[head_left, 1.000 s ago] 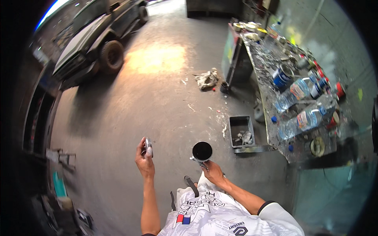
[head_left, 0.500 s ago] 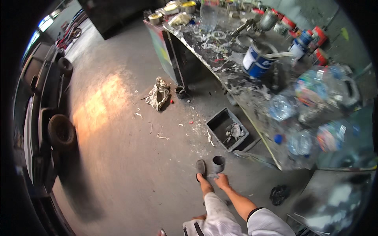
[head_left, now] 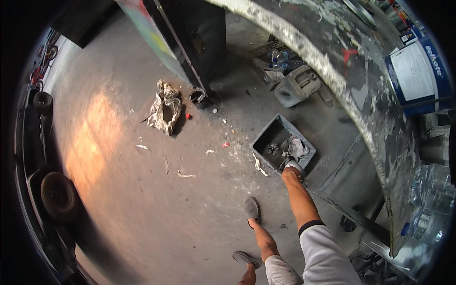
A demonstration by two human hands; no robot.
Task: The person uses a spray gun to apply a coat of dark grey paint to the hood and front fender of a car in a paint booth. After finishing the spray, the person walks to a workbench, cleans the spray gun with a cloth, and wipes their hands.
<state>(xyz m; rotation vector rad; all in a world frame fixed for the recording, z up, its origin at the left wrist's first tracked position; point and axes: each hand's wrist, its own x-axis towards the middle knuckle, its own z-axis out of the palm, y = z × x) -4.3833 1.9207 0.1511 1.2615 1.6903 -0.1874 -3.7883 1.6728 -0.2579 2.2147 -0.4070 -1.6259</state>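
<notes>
My right hand reaches down to the near rim of a grey rectangular bin on the floor. Its fingers are closed round a grey cup, mostly hidden by the hand, at the bin's near right side. Inside the bin lie crumpled greyish paper or cloth and some dark scraps. My left hand is out of the picture.
A paint-crusted workbench overhangs on the right, bearing a blue-and-white paint can and clear plastic bottles. Under it sits a grey jerrycan. Crumpled sheeting and a small dark pot lie farther left. A vehicle wheel stands at far left.
My right hand has carried the cup from beside my foot forward and right to the bin. My view has leaned closer to the bench. The left fingertip at the lower edge has left view.
</notes>
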